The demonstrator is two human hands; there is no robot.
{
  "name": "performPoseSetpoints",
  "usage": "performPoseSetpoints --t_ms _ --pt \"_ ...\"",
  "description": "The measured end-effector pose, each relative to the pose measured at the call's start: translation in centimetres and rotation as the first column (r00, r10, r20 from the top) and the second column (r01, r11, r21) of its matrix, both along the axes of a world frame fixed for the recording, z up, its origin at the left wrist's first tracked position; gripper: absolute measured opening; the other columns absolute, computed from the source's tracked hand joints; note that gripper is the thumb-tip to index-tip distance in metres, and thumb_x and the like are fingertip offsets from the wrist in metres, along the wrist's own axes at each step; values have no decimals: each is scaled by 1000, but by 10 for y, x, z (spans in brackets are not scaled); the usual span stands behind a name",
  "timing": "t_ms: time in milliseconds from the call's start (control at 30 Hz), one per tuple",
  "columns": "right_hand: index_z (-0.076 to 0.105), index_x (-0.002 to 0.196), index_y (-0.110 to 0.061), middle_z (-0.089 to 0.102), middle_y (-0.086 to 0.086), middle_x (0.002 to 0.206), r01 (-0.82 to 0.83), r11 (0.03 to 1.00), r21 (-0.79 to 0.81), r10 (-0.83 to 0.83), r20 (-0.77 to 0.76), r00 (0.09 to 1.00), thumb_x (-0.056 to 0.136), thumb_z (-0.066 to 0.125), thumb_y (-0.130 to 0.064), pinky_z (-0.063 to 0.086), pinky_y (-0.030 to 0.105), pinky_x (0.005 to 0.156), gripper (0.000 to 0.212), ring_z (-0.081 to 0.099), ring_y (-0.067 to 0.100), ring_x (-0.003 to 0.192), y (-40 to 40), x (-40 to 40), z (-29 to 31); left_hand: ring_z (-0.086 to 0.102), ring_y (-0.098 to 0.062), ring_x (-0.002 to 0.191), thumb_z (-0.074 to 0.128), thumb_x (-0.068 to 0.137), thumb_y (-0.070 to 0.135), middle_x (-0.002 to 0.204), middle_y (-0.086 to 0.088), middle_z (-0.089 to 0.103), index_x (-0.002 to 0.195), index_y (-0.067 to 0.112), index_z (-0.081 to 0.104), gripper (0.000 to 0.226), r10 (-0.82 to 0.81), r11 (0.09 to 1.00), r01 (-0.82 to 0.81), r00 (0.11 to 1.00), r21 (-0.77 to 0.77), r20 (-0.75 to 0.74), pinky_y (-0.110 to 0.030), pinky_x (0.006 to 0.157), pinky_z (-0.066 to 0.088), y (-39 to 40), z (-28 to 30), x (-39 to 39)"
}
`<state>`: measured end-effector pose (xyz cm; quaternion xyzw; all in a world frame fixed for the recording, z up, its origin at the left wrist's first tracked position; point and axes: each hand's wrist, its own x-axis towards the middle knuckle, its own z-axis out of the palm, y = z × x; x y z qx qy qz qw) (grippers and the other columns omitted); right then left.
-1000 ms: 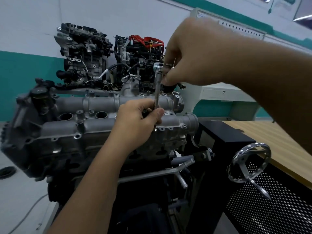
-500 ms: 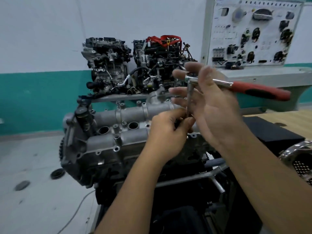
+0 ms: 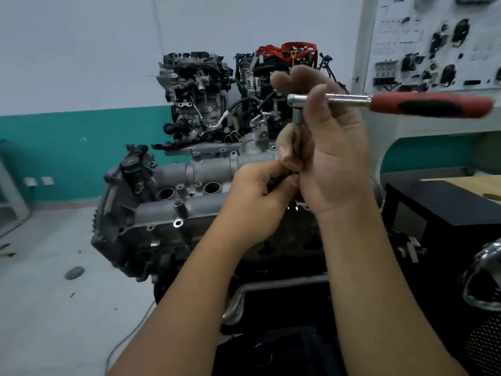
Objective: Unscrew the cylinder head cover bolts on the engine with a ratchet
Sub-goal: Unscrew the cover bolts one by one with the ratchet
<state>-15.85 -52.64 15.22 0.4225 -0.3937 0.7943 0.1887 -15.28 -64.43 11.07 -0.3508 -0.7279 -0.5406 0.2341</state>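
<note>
The grey cylinder head cover (image 3: 206, 169) tops the engine in the middle of the view. A ratchet (image 3: 431, 105) with a red and black handle points right, level, its head over a steel extension (image 3: 298, 120) that runs down toward the cover. My right hand (image 3: 333, 158) has its palm toward me, its thumb hooked over the shaft by the head and its fingertips pinching the extension. My left hand (image 3: 260, 196) pinches the extension's lower end just above the cover. The socket and the bolt are hidden behind my fingers.
Two more engines (image 3: 195, 90) stand on a shelf behind. A white display board (image 3: 433, 50) with mounted parts fills the upper right. At right stand a black cabinet (image 3: 433, 207) with a wooden top and a chrome handwheel (image 3: 485, 280). A cable trails on the grey floor (image 3: 54, 308).
The view has swung so the engine sits further left. My right hand left the top of the ratchet head and now faces palm toward me; the red handle now shows, pointing right.
</note>
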Motion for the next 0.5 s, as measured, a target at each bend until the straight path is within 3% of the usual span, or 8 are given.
performPoseSetpoints --t_ms 67,133,233,367,433,500 --pt "69 104 -15 72 14 112 -136 991 0 136 79 988 103 54 -38 34 21 43 27 54 16 46 7 2 4 59 5 69 57 97 -11 73 7 65 87 3 68 21 3 1000 -3 1000 -9 3 -14 68 46 1 2 3" --pt "72 96 -16 71 17 110 -166 986 9 165 40 985 97 63 -27 34 22 43 15 56 19 49 9 3 8 58 6 64 57 98 -9 68 16 63 82 10 65 26 31 999 -31 999 -13 11 -12 64 44 3 2 7" --pt "72 98 -13 71 17 110 -71 994 84 70 19 997 102 58 -13 37 29 46 15 60 24 56 4 7 11 55 -6 62 60 97 8 64 3 64 76 3 65 22 117 993 -117 993 10 -5 -27 58 42 5 -1 8" --pt "70 98 -11 74 15 88 -229 973 40 213 242 947 106 47 -33 39 25 47 33 61 21 51 12 7 13 54 0 62 65 95 8 62 14 60 72 23 63 27 135 991 -135 991 -4 16 -22 61 43 5 0 10" --pt "69 101 -12 72 17 86 -218 974 69 198 219 955 104 52 -30 45 27 49 26 61 23 56 16 3 13 60 -1 64 64 95 10 65 12 67 76 15 68 20 139 990 -139 989 -4 53 -21 62 47 5 1 8" --pt "69 104 -11 71 19 89 -120 984 131 102 140 985 101 59 -21 47 30 52 14 62 25 60 13 1 14 68 -15 69 62 92 17 74 -1 74 86 1 72 20 155 988 -156 986 12 57 -32 65 55 6 1 7"
